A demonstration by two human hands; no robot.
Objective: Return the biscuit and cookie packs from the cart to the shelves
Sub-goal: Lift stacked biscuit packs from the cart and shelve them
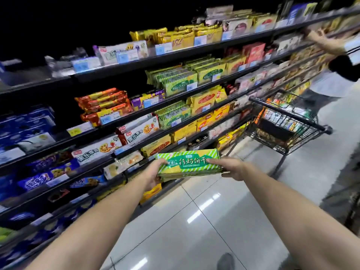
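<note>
The left grip [155, 174] and the right grip [230, 168] are clamped on the two short ends of a green biscuit pack [188, 163], thumbs on top and fingers curled beneath. The pack is held level in the air over the glossy grey floor tiles [194, 215], just in front of the lower shelves [185, 52] and well apart from the cart [284, 123]. It is flat and oblong, in shiny film with green and white slanted stripes, and a darker green band reads 钙奶饼干. On the near shelves lie blue packs [39, 180] and white packs [97, 151] whose label begins 果乐. Higher up are orange-red packs [105, 104] and matching green striped packs [173, 114]. Pale blue price tags line the dark shelf edges. The black wire cart holds mixed packets. Far right, another person's arm [327, 43] reaches to a shelf.
</note>
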